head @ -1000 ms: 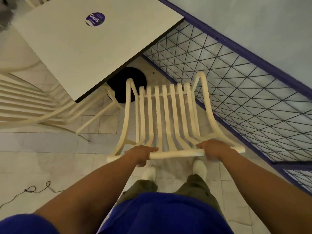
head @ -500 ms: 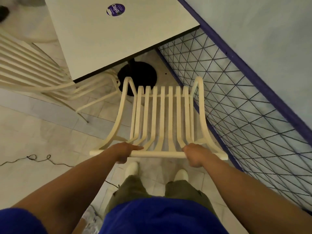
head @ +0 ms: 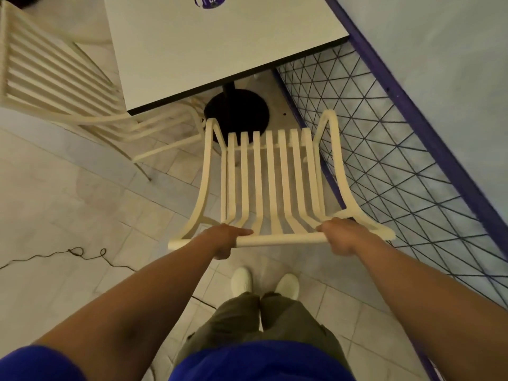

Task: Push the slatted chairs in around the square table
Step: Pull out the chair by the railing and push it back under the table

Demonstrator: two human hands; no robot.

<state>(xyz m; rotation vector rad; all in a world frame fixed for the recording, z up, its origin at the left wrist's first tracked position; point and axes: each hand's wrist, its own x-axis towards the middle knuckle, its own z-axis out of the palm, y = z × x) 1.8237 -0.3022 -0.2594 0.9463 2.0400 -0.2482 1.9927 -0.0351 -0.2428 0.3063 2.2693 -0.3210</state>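
On the top rail of the slatted chair, both my grips are clenched: left hand wrapped around the rail left of centre, index finger lying along it, right hand clamped on near the right end. The chair sits straight ahead of me, its seat front pointing at the square desk, not yet tucked under; the front slat ends reach about level with the round black base beneath the desk. Just beside the chair's right side runs the wire mesh fence with its purple frame. Off to my left, a second slatted chair has its seat partly under the desk's edge. A purple sticker sits on the desk's far side. A thin cable trails over the tiled floor, and my white shoes stand behind the chair.
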